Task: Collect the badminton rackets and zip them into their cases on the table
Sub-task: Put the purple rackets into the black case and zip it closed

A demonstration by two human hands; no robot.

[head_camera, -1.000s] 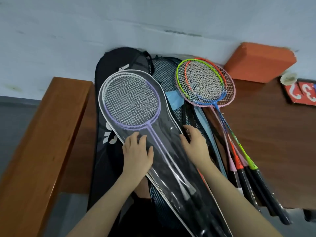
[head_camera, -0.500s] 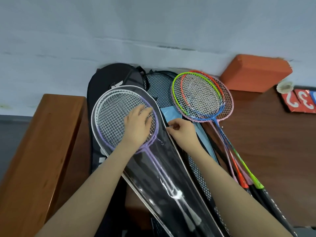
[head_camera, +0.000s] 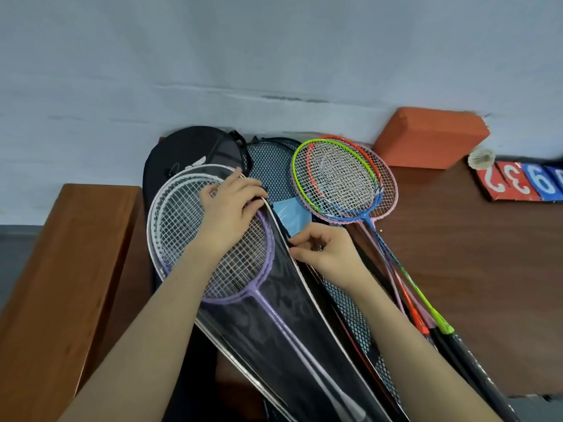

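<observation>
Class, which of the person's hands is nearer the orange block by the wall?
Right. The right hand lies below-left of the orange block; the left hand is farther left, on the clear case.

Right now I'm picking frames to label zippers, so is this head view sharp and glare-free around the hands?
Head view: light is soft and even, no hard glare on the clear case; slight softness on the right hand, so its pinch point is unclear; wide-angle bending shows at the edges.
</observation>
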